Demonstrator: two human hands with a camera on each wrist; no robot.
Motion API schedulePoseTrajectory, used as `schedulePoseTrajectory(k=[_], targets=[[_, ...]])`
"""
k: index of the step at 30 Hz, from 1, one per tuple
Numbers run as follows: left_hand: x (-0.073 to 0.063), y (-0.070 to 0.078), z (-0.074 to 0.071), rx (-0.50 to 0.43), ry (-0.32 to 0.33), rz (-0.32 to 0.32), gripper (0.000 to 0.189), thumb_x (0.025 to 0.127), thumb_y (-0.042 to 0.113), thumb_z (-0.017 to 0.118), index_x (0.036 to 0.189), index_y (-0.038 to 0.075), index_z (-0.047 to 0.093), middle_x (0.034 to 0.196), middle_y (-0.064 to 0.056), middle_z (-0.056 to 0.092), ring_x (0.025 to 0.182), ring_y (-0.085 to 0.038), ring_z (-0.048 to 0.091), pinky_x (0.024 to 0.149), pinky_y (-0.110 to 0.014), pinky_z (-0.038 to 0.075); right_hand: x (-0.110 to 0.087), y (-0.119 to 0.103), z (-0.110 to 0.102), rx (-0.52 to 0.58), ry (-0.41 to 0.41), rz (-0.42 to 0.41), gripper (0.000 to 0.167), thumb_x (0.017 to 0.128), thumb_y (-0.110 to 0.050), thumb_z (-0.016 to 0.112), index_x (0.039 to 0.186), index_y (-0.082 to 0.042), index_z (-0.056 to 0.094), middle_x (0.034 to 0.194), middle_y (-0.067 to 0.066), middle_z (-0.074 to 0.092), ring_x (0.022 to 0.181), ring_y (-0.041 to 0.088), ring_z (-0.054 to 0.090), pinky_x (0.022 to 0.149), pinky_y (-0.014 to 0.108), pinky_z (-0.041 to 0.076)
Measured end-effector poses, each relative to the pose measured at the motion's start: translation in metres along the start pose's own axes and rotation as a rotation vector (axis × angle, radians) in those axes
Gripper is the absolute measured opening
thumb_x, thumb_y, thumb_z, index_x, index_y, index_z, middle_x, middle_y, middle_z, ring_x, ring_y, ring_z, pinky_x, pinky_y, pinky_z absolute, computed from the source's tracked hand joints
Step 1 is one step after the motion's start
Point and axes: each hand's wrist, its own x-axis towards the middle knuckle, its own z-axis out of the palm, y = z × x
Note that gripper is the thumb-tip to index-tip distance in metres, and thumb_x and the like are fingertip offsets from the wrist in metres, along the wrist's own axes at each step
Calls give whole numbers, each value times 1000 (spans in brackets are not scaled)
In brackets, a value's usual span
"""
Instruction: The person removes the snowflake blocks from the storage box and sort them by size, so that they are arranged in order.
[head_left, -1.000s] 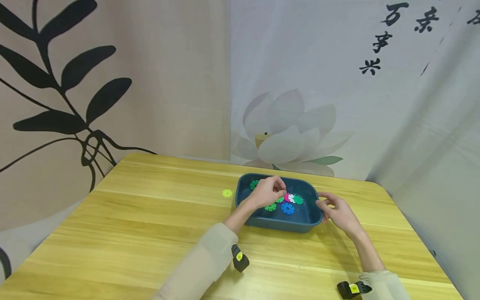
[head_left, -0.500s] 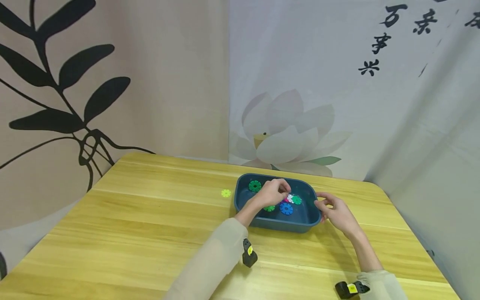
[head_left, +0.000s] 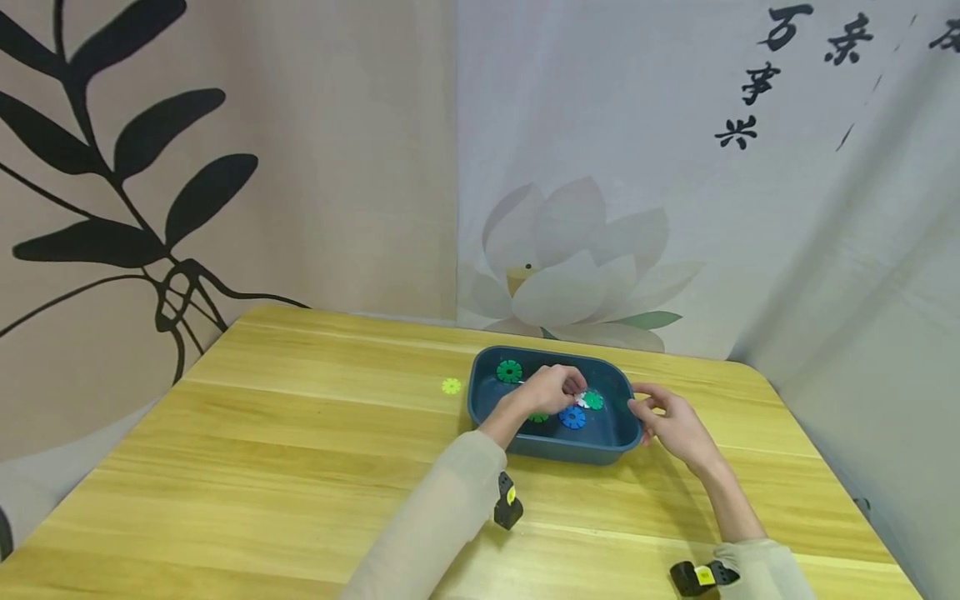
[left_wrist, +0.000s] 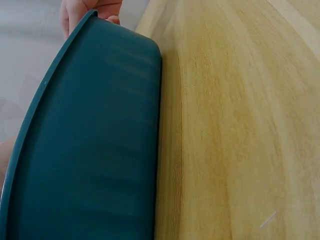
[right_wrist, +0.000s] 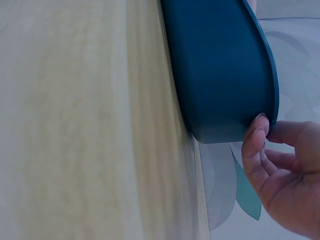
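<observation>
A dark blue plastic tub (head_left: pixel 577 451) stands on the table, holding several notched plastic snowflake discs. My left hand (head_left: pixel 550 389) reaches down inside it with bent fingers, the fingertips right at a white disc (head_left: pixel 582 402); I cannot tell whether they pinch a disc. Close by lie a teal-green disc (head_left: pixel 593 400) and a blue disc (head_left: pixel 573 417). Toward the tub's left end is a green disc (head_left: pixel 509 372), and another green disc (head_left: pixel 538 417) is partly covered by the left hand. My right hand (right_wrist: pixel 285 175) grips the tub's right rim between thumb and fingers.
One yellow snowflake disc (head_left: pixel 451 386) lies on the wooden table (head_left: pixel 300 433), just left of the tub. Behind the table's back edge hangs a printed curtain (head_left: pixel 360 167). Black wrist cameras sit on both sleeves.
My left hand has shifted slightly right and down inside the tub, covering the pink disc and uncovering the green disc at the left end. The right hand keeps its grip on the rim.
</observation>
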Motion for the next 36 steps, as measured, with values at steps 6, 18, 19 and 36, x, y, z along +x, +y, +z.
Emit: schedulePoseTrajectory(k=[6, 18, 19, 36], targets=[[-1, -1, -1, 29, 40, -12, 25, 96, -5, 61, 118, 4, 68, 111, -8, 67, 98, -17, 60, 94, -25, 50, 0, 0, 0, -3, -2, -6, 48, 104, -18, 58, 142, 9, 46, 92, 17, 62, 60, 23, 60, 63, 41, 57], [2, -4, 0, 87, 31, -64, 15, 92, 2, 72, 107, 6, 73, 87, -2, 61, 82, -14, 55, 78, -22, 51, 1, 0, 0, -1, 2, -13, 48, 104, -18, 59, 142, 9, 46, 91, 17, 62, 60, 25, 60, 63, 40, 56], [2, -4, 1, 94, 31, -71, 15, 92, 4, 73, 107, 7, 73, 85, -1, 59, 81, -14, 54, 75, -22, 50, 1, 0, 0, -3, 2, -14, 48, 104, -18, 59, 142, 9, 46, 91, 17, 62, 60, 26, 60, 63, 39, 56], [-5, -1, -7, -30, 107, -40, 5, 98, 9, 68, 95, 6, 70, 83, 0, 64, 72, -12, 57, 65, -21, 50, 1, 1, 0, -17, 3, -16, 46, 104, -17, 58, 141, 9, 47, 90, 17, 61, 61, 28, 61, 63, 40, 57]])
